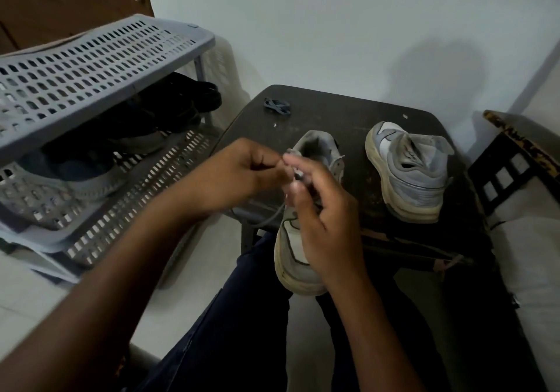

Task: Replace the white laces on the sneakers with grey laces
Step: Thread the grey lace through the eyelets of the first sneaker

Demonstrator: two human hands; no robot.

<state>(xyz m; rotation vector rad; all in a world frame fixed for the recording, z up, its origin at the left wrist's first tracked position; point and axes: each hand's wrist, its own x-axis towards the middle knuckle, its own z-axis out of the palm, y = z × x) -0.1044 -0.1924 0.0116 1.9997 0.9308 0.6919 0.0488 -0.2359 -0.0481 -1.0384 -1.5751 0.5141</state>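
Observation:
A grey and white sneaker (291, 249) lies with its toe toward me, half on my lap and half on the dark stool (342, 113). My left hand (245, 170) pinches a grey lace (269, 217) above the shoe's tongue. My right hand (321, 210) covers the eyelets, its fingers curled round the lace near its pale tip. A loop of the lace hangs down on the shoe's left side. A second sneaker (409, 170) stands on the stool to the right, with no lace visible. A bundled dark grey lace (277, 106) lies at the stool's far left corner.
A grey perforated plastic shoe rack (91, 67) stands on the left with dark shoes (169, 110) on its lower shelf. A dark wooden piece of furniture (521, 155) is at the right edge. A white wall runs behind the stool.

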